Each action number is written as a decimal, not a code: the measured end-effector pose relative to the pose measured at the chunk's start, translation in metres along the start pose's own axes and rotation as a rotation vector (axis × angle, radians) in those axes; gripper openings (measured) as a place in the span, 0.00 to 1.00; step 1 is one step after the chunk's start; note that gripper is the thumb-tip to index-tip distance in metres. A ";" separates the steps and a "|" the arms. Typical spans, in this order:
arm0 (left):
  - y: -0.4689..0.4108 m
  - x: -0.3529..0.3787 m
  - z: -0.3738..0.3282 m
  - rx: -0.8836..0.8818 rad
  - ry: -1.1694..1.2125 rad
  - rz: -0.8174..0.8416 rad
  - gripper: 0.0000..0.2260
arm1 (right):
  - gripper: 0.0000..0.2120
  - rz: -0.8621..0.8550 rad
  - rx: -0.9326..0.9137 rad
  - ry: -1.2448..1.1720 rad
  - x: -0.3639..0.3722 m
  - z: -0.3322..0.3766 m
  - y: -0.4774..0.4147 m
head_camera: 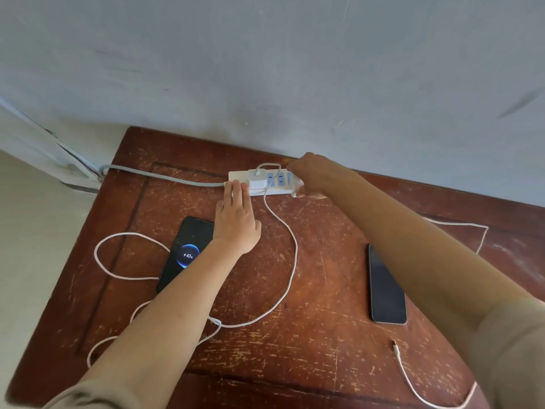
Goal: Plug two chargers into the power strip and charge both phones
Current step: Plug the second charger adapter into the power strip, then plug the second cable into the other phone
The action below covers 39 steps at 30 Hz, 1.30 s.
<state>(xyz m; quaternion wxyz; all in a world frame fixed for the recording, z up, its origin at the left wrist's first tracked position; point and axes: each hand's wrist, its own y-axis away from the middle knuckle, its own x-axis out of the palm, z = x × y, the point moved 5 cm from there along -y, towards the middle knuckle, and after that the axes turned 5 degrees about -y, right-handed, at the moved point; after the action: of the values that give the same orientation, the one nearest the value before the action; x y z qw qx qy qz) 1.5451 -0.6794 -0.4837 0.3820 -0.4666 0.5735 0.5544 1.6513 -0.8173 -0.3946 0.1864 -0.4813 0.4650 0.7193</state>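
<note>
A white power strip (277, 188) lies at the table's far edge by the wall. One white charger (257, 179) is plugged into it, and its cable (290, 270) loops down and left to a black phone (186, 253) whose screen shows 43% charging. My left hand (236, 221) lies flat, fingertips pressing the strip's left end. My right hand (312, 177) is closed on a second white charger (298, 191) at the strip's right end; most of it is hidden. A second dark phone (386, 286) lies to the right, screen off. A loose cable end (395, 346) rests below it, unconnected.
The worn brown wooden table (309, 335) stands against a grey-blue wall (265, 69). The strip's grey cord (165, 175) runs left off the table to the wall. Slack white cable (472, 228) lies at the right, behind my right arm.
</note>
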 end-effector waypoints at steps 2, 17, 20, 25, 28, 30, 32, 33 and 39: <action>0.001 0.000 0.002 0.009 0.001 0.012 0.38 | 0.22 0.003 0.006 0.022 0.002 -0.001 0.000; 0.057 -0.033 -0.046 0.118 0.183 -0.205 0.22 | 0.28 -0.856 0.208 -0.230 0.063 -0.038 0.197; 0.080 -0.018 -0.095 0.180 0.268 -0.149 0.22 | 0.27 -0.798 0.300 -0.366 0.122 -0.057 0.256; 0.107 0.016 -0.182 0.230 0.388 0.093 0.27 | 0.28 -0.455 0.628 -0.638 0.220 -0.072 0.330; 0.115 0.032 -0.227 0.184 0.356 0.186 0.35 | 0.33 -0.248 0.653 -0.702 0.265 -0.070 0.356; 0.119 0.040 -0.252 0.126 0.315 0.236 0.41 | 0.29 -0.217 0.615 -0.713 0.282 -0.067 0.367; 0.119 0.048 -0.272 0.038 0.259 0.278 0.49 | 0.21 -0.265 0.591 -0.737 0.291 -0.068 0.376; 0.119 0.050 -0.281 -0.003 0.223 0.291 0.52 | 0.18 -0.295 0.585 -0.751 0.294 -0.069 0.380; 0.116 0.061 -0.314 -0.183 0.057 0.196 0.57 | 0.17 -0.503 0.610 -0.830 0.302 -0.086 0.408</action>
<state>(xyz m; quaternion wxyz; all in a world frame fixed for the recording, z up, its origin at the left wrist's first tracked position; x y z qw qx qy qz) 1.4416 -1.0033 -0.4804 0.2655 -0.4568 0.5739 0.6257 1.2627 -1.1482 -0.4657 0.6493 -0.1789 0.4106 0.6147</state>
